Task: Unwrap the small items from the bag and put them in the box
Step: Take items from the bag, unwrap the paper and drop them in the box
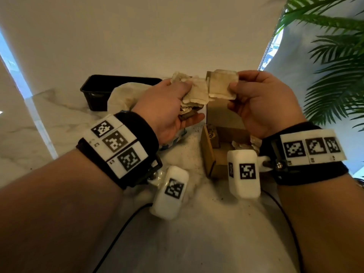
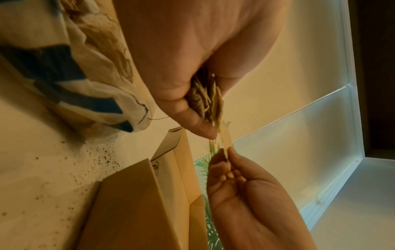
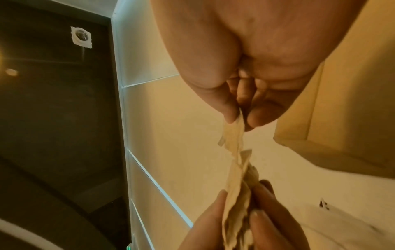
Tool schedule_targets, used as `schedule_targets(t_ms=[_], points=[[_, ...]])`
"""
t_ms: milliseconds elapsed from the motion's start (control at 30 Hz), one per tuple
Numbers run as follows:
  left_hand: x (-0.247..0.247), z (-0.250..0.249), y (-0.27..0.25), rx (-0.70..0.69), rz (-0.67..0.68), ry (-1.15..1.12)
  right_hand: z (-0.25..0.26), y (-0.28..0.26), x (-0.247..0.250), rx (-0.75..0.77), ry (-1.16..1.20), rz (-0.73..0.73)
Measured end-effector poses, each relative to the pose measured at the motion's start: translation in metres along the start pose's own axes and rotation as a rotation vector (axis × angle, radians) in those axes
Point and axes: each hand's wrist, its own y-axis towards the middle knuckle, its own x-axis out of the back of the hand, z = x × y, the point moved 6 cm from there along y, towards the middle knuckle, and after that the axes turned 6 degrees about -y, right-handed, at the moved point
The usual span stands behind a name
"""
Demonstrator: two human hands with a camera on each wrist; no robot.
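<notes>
Head view: left hand [image 1: 167, 107] up over table, clutching crumpled wrappers [image 1: 194, 91] plus small brown items against palm. Right hand [image 1: 262, 101] pinching one flat wrapper [image 1: 221, 85], thumb on top. Cardboard box [image 1: 211, 154] open below, right of centre. Bag [image 1: 122, 97] far left, beside black tray [image 1: 98, 89].

Left wrist: brown items [image 2: 206, 96] wedged under curled fingers.

Right wrist: thumb and forefinger nip wrapper edge [image 3: 233, 135].

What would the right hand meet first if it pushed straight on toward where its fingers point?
Probably the left hand and the wad of wrappers it grips. The right hand pinches one wrapper, its edge close to that wad; depth between them is unclear.
</notes>
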Motion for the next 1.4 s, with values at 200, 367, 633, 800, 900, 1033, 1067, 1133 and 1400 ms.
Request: schedule_targets(t_ms=[200,367,633,800,900,1033,1067,1133,1400], points=[[0.0,0.002,0.001,0.015,0.013,-0.023,0.003,-0.005,0.042,-0.096,-0.309,0.014],[-0.002,0.002,0.0,0.016,0.026,-0.042,-0.016,-0.024,0.06,-0.36,-0.756,0.148],[-0.002,0.002,-0.003,0.005,0.015,-0.06,-0.011,-0.029,0.039,-0.38,-1.354,0.332],[-0.002,0.002,-0.003,0.014,0.009,-0.075,0.009,-0.031,0.024,-0.172,-1.576,0.3],[-0.008,0.005,-0.006,0.058,0.051,-0.055,0.009,-0.037,0.015,-0.098,-1.44,0.352],[-0.023,0.022,-0.016,0.196,0.158,-0.005,-0.01,-0.048,0.015,-0.267,-1.342,0.461],[-0.025,0.027,-0.018,0.226,0.173,0.005,-0.013,-0.048,0.016,-0.28,-1.353,0.473],[-0.026,0.035,-0.02,0.261,0.183,0.032,-0.014,-0.048,0.016,-0.282,-1.315,0.45],[-0.021,0.034,-0.017,0.237,0.142,0.097,-0.022,-0.045,0.031,-0.269,-1.128,0.334]])
